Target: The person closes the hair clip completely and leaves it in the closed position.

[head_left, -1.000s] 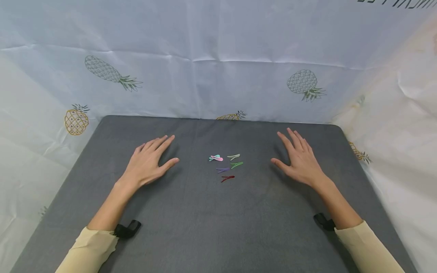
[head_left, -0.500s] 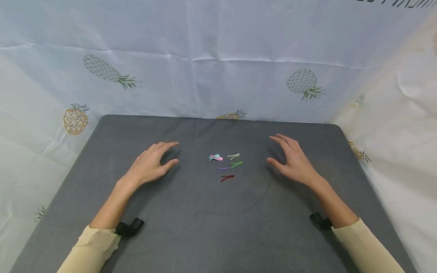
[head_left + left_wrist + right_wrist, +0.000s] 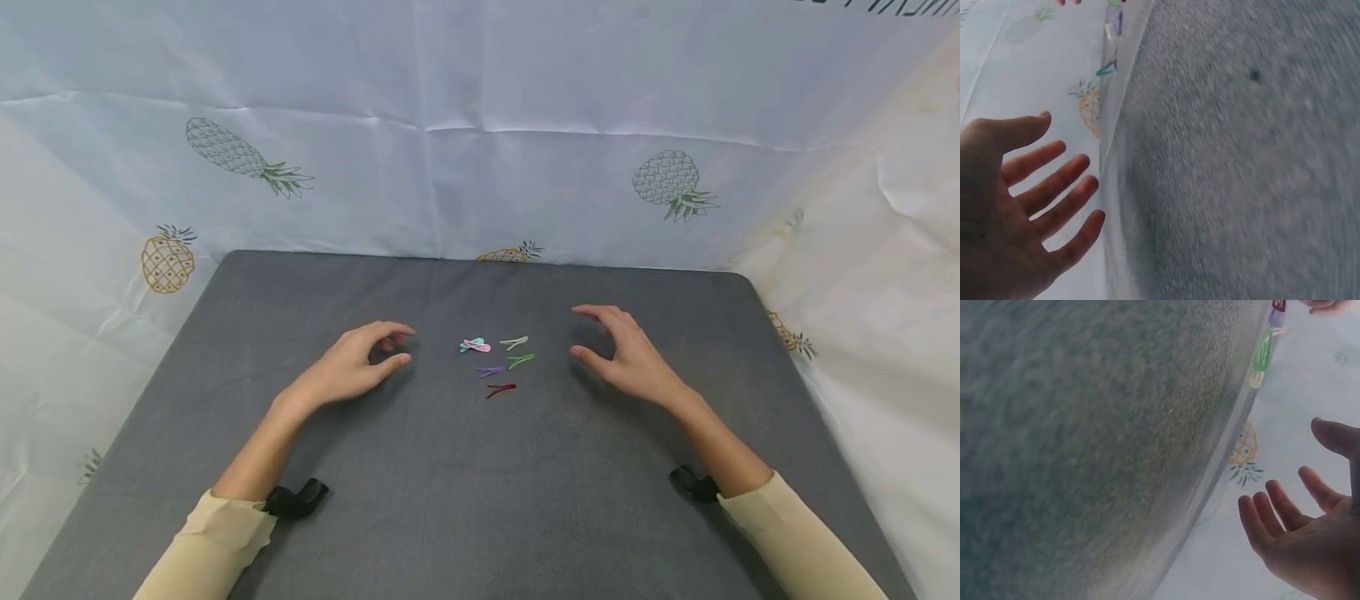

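Note:
Several small hair clips lie grouped mid-table, their prongs spread. A pink hair clip overlaps a teal one at the group's left. A pale cream hair clip and a green hair clip are at the right. Nearer the person lie a purple hair clip and a dark red hair clip. My left hand hovers left of the clips, fingers loosely bent, holding nothing. On the other side my right hand is above the cloth, thumb and fingers apart, also holding nothing.
A grey cloth covers the table. White curtain with pineapple prints rises behind the far edge and along both sides. Black straps, the left one and the right one, sit at the wrists near the pale yellow sleeves.
Both hands have moved inward toward the hair clips, and their fingers have gone from spread to more bent. The clips have stayed in place.

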### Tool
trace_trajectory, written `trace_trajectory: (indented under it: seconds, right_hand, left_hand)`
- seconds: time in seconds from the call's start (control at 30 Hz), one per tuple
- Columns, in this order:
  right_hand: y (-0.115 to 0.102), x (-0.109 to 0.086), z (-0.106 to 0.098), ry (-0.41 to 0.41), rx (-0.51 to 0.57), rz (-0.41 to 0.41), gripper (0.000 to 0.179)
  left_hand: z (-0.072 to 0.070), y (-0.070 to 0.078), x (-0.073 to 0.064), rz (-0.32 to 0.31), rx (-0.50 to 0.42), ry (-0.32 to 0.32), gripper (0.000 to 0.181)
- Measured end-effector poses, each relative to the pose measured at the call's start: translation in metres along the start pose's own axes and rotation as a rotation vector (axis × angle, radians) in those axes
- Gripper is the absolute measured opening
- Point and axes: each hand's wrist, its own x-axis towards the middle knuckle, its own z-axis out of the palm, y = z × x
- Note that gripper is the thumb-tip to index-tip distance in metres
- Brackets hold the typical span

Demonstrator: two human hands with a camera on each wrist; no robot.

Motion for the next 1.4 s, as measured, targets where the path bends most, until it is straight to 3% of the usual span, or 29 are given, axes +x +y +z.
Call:
trace_trajectory:
  seconds: [0.7, 1.4]
  right_hand:
    - [-0.009, 0.009, 0.013, -0.082, 0.169, -0.041, 0.054]
    - [-0.023, 0.013, 0.028, -0.167, 0.261, -0.012, 0.047]
  left_hand:
    - [0.010, 0.013, 0.013, 0.019, -0.168, -0.092, 0.041]
    - [0.030, 0.023, 0.024, 0.049, -0.216, -0.156, 0.032]
